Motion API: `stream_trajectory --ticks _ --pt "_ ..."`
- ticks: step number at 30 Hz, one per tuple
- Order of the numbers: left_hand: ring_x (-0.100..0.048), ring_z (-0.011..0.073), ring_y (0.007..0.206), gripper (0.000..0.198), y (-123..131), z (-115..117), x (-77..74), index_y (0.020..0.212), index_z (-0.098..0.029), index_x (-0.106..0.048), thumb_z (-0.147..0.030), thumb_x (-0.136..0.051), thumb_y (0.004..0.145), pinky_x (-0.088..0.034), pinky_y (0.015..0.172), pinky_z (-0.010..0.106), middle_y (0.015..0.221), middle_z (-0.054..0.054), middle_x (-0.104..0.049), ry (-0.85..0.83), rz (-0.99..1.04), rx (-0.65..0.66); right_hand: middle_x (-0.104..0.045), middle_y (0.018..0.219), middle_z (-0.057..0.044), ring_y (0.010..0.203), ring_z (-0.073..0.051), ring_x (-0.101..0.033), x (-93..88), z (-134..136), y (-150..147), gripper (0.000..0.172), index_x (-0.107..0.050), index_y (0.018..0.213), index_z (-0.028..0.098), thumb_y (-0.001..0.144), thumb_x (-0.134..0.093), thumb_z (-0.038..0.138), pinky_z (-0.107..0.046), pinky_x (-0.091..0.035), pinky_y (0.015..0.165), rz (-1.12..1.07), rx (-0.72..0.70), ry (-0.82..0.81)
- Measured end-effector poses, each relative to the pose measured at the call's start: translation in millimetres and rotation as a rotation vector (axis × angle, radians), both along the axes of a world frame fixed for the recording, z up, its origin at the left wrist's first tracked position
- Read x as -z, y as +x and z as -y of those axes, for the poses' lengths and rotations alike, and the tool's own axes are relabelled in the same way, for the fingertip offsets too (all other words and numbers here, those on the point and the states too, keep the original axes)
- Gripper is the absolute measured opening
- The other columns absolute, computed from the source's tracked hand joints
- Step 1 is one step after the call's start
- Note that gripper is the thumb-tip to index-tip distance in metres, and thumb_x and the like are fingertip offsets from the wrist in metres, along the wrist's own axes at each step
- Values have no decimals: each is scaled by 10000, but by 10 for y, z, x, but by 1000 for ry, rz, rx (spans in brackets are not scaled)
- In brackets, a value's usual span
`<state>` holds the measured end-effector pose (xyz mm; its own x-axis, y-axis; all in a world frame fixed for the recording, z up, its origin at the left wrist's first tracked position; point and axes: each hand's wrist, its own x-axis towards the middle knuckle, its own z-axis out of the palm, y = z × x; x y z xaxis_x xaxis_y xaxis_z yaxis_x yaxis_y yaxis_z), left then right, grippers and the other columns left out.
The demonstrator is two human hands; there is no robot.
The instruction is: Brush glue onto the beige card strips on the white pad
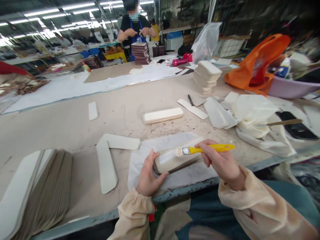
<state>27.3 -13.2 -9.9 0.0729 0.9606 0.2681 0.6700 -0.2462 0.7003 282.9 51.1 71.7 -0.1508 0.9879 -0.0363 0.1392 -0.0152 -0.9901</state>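
Note:
My right hand [220, 161] grips a paintbrush [212, 148] by its yellow handle. The brush's pale bristles rest on the top piece of a small stack of white rounded strips [172, 161], where a wet-looking streak shows. Around the left end of that stack, my left hand [150, 175] has its thumb and fingers spread and touching the edges. Under the stack lies a white sheet [137, 166]. Left of it, two loose white strips [107, 166] overlap at an angle.
A tall leaning pile of strips [50, 186] stands at the left. Beyond the sheet sit a short stack [163, 115] and a single small piece [93, 111]. An orange bag [257, 66], crumpled white material [255, 113] and a phone [297, 126] are at the right. A co-worker [136, 26] stands across the table.

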Motion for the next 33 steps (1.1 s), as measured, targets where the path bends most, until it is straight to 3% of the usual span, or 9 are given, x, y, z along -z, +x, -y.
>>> stream_trajectory --ticks 5,9,20,27,33 --pt "-454 281 1276 1023 13 -3 -11 1504 -212 -64 -287 -728 729 -360 1083 488 1350 124 -518 -5 34 11 -416 453 70 425 -85 -387 104 179 -484 340 -567 857 176 916 -472 497 -218 -323 443 -18 -180 -112" --pt "-469 281 1260 1031 15 4 -17 1505 -226 -58 -280 -732 727 -371 1072 491 1341 119 -525 -5 42 11 -422 476 62 438 -87 -396 158 183 -525 325 -575 811 186 916 -468 474 -219 -331 446 98 -205 -76" --pt "-465 308 1278 880 -12 -8 12 1477 -231 -198 -360 -697 764 -377 1062 514 1344 132 -526 11 -8 -3 -424 477 58 428 -91 -395 173 -49 115 344 -595 823 189 885 -496 513 -219 -333 426 237 -55 -54" --pt "-496 302 1251 897 -25 -8 30 1499 -248 -131 -360 -673 792 -391 1052 524 1337 134 -534 6 2 -10 -442 482 51 414 -104 -431 95 -206 526 342 -616 827 194 859 -482 507 -234 -340 425 370 102 -73" --pt "-486 311 1264 890 -31 -5 24 1498 -242 -136 -363 -668 795 -373 1067 543 1328 131 -546 -11 -2 -18 -456 487 39 440 -120 -463 17 -285 679 337 -627 818 198 859 -458 486 -248 -348 447 497 170 -6"
